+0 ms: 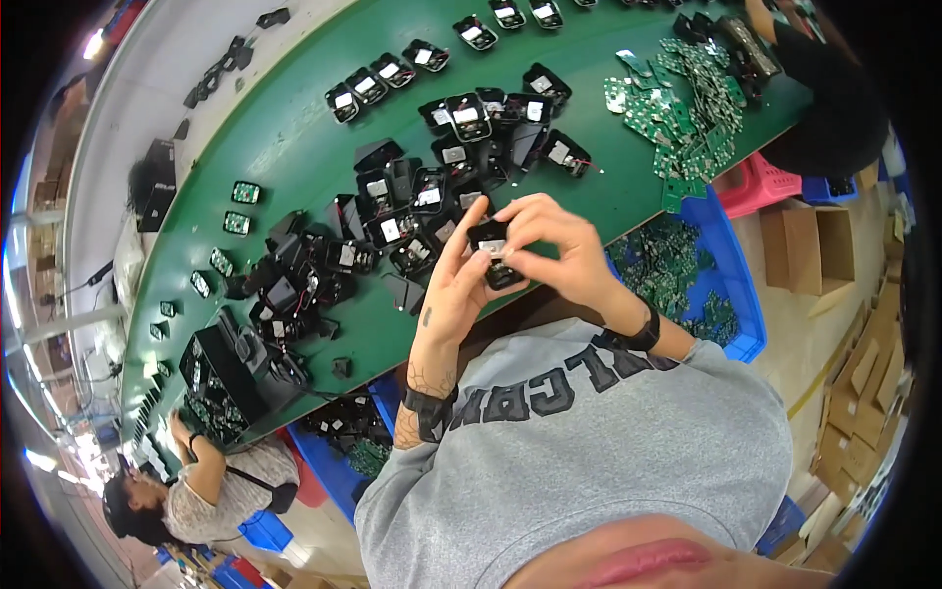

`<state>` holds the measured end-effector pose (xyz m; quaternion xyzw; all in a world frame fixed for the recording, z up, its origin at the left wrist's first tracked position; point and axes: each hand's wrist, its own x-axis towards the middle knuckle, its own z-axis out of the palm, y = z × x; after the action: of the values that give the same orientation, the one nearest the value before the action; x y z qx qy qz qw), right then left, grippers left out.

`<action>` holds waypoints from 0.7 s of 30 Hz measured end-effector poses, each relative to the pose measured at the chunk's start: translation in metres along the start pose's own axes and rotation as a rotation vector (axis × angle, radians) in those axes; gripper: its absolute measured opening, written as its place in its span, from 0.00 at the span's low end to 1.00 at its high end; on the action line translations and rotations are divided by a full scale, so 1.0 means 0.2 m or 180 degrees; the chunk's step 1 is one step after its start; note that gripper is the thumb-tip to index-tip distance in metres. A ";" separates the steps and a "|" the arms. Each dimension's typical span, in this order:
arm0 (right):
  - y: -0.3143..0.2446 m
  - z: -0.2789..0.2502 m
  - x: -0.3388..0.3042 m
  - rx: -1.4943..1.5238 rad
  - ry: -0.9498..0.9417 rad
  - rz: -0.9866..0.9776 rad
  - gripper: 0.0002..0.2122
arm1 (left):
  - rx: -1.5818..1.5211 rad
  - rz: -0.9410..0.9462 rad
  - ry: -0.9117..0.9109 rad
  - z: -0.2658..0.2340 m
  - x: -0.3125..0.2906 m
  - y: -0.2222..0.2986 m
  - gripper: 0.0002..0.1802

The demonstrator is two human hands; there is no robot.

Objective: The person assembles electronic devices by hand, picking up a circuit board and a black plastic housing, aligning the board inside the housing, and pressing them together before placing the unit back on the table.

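The person has two hands [564, 250], two wristbands [429, 404] and one held case [504, 276]. One worktop [285, 147] bears at least seven lined-up cases [392, 69]; the heaped boards [706, 103] are too many to count.

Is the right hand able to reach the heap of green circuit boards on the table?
Probably yes: bare tabletop lies between the right hand and the heap of green circuit boards. It is busy at the black case, though, so it might have to leave that first.

Long green worktable [613, 201], pale floor [793, 339] with yellow line [807, 398], cardboard boxes [832, 240] right, bright lights [94, 44] left
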<state>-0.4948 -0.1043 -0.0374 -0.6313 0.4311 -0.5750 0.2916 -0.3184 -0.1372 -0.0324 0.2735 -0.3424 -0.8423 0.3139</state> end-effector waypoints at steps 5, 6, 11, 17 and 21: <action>0.06 -0.44 0.12 -0.0941 0.0106 0.0613 0.05 | -0.0086 0.0047 0.0099 0.04 0.04 0.06 0.34; 0.14 -0.58 0.17 -0.1929 0.0396 0.0184 0.09 | -0.0031 0.0173 0.0227 0.04 0.03 0.05 0.31; 0.54 -1.04 0.33 -0.3900 -0.0721 0.0280 0.22 | -0.0374 0.0267 0.0378 -0.04 0.03 -0.02 0.28; 0.44 -0.92 0.36 -0.2561 -0.0366 0.0206 0.19 | -0.0136 0.0208 0.0768 -0.03 0.03 0.02 0.26; 0.08 -0.48 0.25 -0.0212 -0.0646 -0.0080 0.29 | 0.0279 0.0467 0.0785 -0.01 0.07 0.04 0.27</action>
<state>-0.5942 -0.1439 -0.0113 -0.7010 0.4103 -0.4970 0.3054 -0.3228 -0.1521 -0.0306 0.3626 -0.3567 -0.7613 0.4021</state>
